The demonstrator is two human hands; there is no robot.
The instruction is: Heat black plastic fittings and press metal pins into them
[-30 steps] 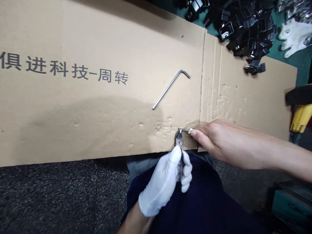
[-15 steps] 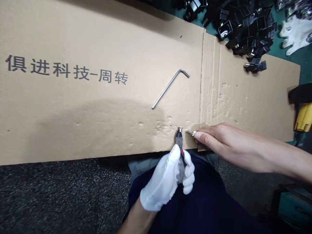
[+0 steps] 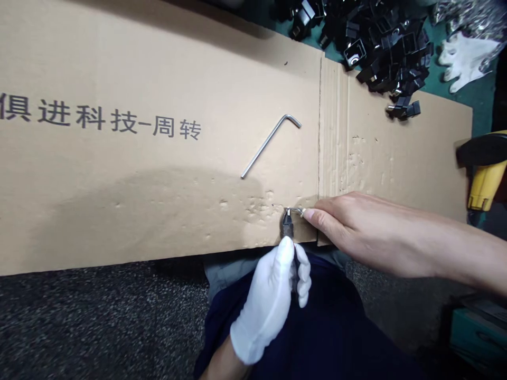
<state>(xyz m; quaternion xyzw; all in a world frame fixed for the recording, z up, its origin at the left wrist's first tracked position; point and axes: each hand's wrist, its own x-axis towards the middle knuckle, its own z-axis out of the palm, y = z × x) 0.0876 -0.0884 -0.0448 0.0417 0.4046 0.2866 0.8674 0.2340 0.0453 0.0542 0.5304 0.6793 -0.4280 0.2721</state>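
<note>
1. Far left: cardboard sheet [image 3: 119, 211] lies flat, with dark printed Chinese text [image 3: 99, 120] along it. Speckled dark floor [image 3: 79, 322] runs along its near edge.
2. Centre near: left hand in white fabric glove [image 3: 267, 301], fully closed around the handles of small pliers [image 3: 287, 224]. Handles are dark, with a bit of red at the pivot. Pliers head sits over the near edge of the cardboard. Dark trousers [image 3: 328, 327] are just below.
3. Centre far: L-shaped steel hex key [image 3: 271, 142] lies on the cardboard, well apart from both hands.
4. Right of pliers: bare right hand [image 3: 348, 221] pinches a small bent metal wire [image 3: 295, 211] between thumb and index finger, grip closed. Wire end reaches the pliers' nose. Jaws look almost shut; cannot tell if they have hold of it.
5. Far right: heap of black plastic parts [image 3: 380, 53] on a teal surface [image 3: 463, 92], with a white glove [image 3: 465, 60] beside it.
6. Right edge: yellow-and-black tool [image 3: 485, 184]; teal box [image 3: 475, 332] in the near corner.
</note>
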